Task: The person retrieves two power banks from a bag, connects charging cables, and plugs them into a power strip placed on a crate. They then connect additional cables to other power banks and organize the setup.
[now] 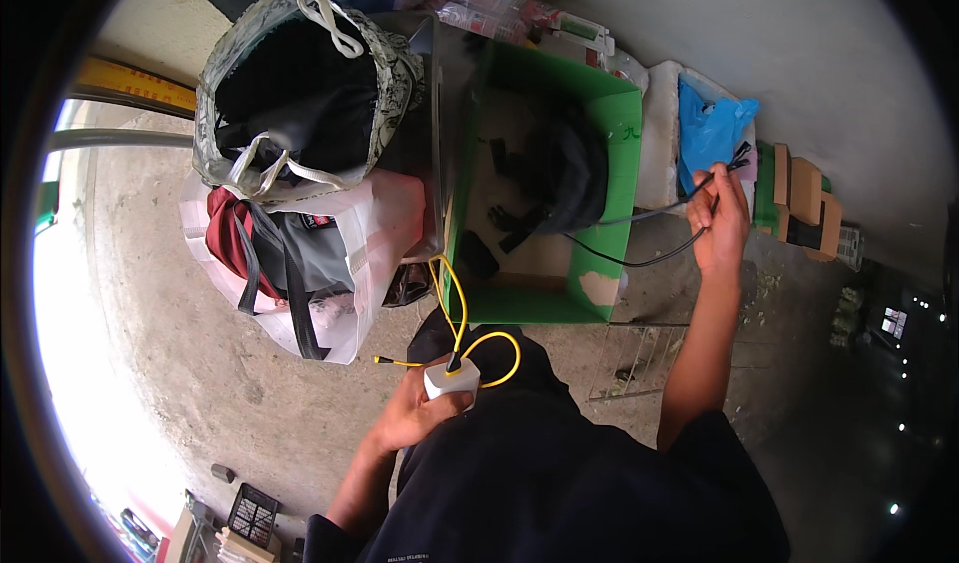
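My left hand [423, 409] grips a white charger block [452, 383] low in front of my body. A yellow cable [517, 353] is plugged into the block and loops around it, one end sticking out to the left. Out to the right, my right hand [718, 218] pinches black cables [659, 258] near their connector ends. These cables run down into a green box [629, 136]. Inside that box lie a dark fabric item [573, 166] and several small black things, too dark to name surely.
Left of the box stand a patterned drawstring bag [408, 76] and a white tote bag [397, 211] with clothes. A foam box [663, 136] with a blue plastic bag [712, 125] and cardboard boxes [805, 196] line the wall. A metal rack [637, 361] lies near my right arm.
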`<state>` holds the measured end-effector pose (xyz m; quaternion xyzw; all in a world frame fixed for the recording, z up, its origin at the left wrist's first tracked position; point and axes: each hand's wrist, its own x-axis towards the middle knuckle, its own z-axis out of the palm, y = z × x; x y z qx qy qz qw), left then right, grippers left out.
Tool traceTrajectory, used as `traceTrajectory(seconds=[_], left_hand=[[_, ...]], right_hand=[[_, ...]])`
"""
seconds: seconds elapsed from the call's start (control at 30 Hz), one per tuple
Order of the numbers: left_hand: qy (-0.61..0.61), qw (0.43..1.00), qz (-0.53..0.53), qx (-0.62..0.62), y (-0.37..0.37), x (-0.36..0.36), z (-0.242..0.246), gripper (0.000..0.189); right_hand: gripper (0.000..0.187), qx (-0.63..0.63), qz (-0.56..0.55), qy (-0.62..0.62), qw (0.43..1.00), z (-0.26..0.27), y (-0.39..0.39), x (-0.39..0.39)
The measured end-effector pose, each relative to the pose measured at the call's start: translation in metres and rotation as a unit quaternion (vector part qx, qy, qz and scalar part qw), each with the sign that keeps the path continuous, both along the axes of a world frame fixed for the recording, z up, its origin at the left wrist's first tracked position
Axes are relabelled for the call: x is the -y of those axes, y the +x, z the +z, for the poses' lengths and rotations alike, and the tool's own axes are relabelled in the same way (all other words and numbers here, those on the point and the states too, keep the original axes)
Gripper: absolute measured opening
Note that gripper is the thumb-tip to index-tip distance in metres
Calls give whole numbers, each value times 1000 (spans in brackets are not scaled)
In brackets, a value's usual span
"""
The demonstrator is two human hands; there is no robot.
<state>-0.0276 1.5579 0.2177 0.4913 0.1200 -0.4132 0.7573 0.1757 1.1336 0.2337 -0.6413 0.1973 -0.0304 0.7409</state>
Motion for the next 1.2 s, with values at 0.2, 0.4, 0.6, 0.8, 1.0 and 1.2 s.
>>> traceTrajectory(seconds=[0.2, 0.4, 0.6, 0.8, 1.0, 1.2], left_hand=[[8, 1000, -6, -12, -2, 6, -2, 29], [5, 999, -11, -30, -11, 4, -9, 22], [81, 995, 22, -49, -19, 4, 0, 30], [70, 997, 18, -36, -24, 7, 9, 31], [37, 998, 28, -46, -33, 3, 13, 25], [46, 999, 16, -8, -29, -3, 15, 23]], right_hand=[[13, 98, 80, 135, 983, 86, -13, 29], [24, -210, 65, -56, 974, 4, -1, 9], [46, -177, 182, -463, 849, -151, 14, -18], [30, -335, 198, -326, 861, -239, 46, -55], [33, -297, 408, -271, 820, -179, -19, -104], [23, -257, 255, -267, 893, -27, -63, -42]])
